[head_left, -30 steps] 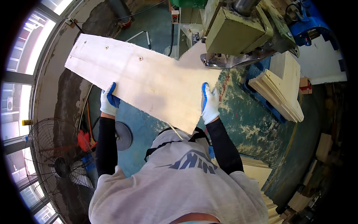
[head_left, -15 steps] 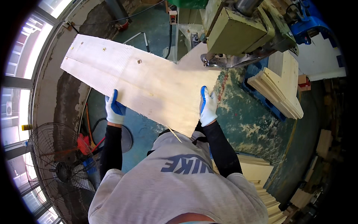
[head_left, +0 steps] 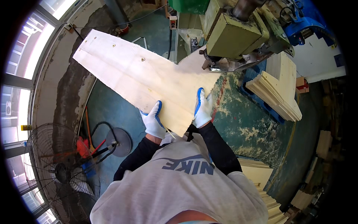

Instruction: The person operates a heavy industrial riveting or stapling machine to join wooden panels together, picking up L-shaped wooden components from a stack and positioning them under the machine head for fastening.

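A large angled plywood panel [head_left: 123,67] with a rough edge and a few knot-like holes spans the middle of the view. Both hands wear white gloves with blue palms. My left hand [head_left: 153,120] grips the panel's near edge, thumb on top and fingers hidden beneath. On the right edge my right hand [head_left: 202,109] clasps the same panel, its thumb also lying on top. The panel's far right part reaches under the head of a green machine [head_left: 235,37]. A thin wood strip [head_left: 170,133] hangs by the near edge, close to my left hand.
Stacked plywood pieces [head_left: 274,93] sit on a blue pallet at the right. More boards [head_left: 255,173] lie beside me at lower right. A wire-cage fan [head_left: 62,173] with a round base [head_left: 119,142] stands at left. Sawdust covers part of the green floor [head_left: 238,123].
My left hand has slid right along the near edge, closer to my right hand. The panel's far left end has swung slightly up and to the right.
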Demonstrator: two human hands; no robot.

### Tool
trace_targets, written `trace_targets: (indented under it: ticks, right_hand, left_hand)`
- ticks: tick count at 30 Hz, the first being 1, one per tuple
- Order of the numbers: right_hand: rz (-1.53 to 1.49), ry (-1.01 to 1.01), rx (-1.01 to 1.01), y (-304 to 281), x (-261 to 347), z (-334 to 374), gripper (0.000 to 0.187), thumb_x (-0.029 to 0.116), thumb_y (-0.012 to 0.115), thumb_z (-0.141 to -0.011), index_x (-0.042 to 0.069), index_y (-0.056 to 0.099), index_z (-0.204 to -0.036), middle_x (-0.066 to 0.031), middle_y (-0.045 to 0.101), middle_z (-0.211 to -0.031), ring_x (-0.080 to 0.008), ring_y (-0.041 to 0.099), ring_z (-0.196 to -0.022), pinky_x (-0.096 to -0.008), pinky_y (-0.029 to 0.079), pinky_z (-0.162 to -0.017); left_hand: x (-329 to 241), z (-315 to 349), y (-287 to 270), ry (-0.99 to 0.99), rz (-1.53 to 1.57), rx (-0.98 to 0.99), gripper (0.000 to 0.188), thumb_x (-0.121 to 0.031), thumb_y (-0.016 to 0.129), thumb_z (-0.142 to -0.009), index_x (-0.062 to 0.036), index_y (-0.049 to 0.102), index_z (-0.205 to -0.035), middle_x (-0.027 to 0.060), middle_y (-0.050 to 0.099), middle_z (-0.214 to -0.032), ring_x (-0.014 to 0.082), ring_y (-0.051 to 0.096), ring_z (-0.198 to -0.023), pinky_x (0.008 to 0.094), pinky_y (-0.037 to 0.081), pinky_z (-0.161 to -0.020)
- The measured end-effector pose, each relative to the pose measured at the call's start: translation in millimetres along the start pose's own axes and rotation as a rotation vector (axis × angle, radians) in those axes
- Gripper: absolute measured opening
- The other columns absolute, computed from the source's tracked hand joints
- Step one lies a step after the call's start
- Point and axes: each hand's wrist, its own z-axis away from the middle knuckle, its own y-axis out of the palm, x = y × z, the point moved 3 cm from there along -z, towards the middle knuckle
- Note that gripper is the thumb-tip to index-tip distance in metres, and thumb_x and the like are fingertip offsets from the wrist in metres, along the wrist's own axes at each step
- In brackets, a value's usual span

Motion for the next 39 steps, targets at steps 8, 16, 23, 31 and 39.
trace_targets:
  ticks: [8, 16, 23, 31, 39]
  right_hand:
    - [-0.190, 0.137, 0.170, 16.7, 9.0, 40.7, 0.044, 0.022, 0.061, -0.099, -0.006, 0.050, -0.130, -0.0121, 0.058, -0.127, -0.0171, 0.055, -0.116, -0.0308, 0.043, -0.103]
    - [-0.085, 0.311, 0.231, 27.0, 31.8, 23.7, 0.029, 0.032, 0.061, -0.099, 0.010, 0.055, -0.116, 0.0017, 0.059, -0.095, -0.0071, 0.060, -0.078, -0.0268, 0.056, -0.061]
    - [0.008, 0.336, 0.397, 48.0, 19.8, 21.2, 0.026, 0.034, 0.058, -0.100, 0.011, 0.050, -0.096, 0.0011, 0.050, -0.077, -0.0087, 0.055, -0.056, -0.0279, 0.056, -0.049]
    - [0.055, 0.338, 0.428, 54.8, 0.9, 7.9, 0.030, 0.035, 0.060, -0.099, 0.008, 0.047, -0.099, -0.0046, 0.056, -0.077, -0.0178, 0.063, -0.056, -0.0358, 0.059, -0.048]
    - [0.060, 0.410, 0.421, 55.5, 6.2, 6.4, 0.030, 0.034, 0.059, -0.100, 0.006, 0.046, -0.099, -0.0070, 0.057, -0.078, -0.0206, 0.066, -0.057, -0.0371, 0.060, -0.048]
  left_hand:
    - [-53.3, 5.7, -13.5, 0.077, -0.143, 0.083, 0.055, 0.003, 0.066, -0.086, -0.0026, 0.047, -0.138, 0.0108, 0.062, -0.125, 0.0231, 0.064, -0.107, 0.0361, 0.053, -0.095]
    - [-154.0, 7.5, -129.4, 0.050, -0.306, 0.104, 0.053, -0.003, 0.065, -0.088, 0.0008, 0.047, -0.137, 0.0150, 0.062, -0.126, 0.0274, 0.065, -0.107, 0.0402, 0.053, -0.094]
    - [-176.1, -14.9, -130.9, 0.025, -0.296, 0.123, 0.055, -0.003, 0.064, -0.088, -0.0025, 0.044, -0.140, 0.0143, 0.060, -0.129, 0.0292, 0.064, -0.109, 0.0425, 0.054, -0.094]
    - [-185.0, -59.1, -142.9, -0.043, -0.387, 0.174, 0.053, -0.004, 0.065, -0.088, -0.0007, 0.047, -0.138, 0.0147, 0.062, -0.128, 0.0297, 0.065, -0.109, 0.0437, 0.054, -0.095]
    - [-172.8, -60.7, -145.5, -0.063, -0.396, 0.182, 0.051, -0.006, 0.064, -0.090, -0.0029, 0.048, -0.138, 0.0127, 0.061, -0.129, 0.0278, 0.063, -0.113, 0.0436, 0.053, -0.097]
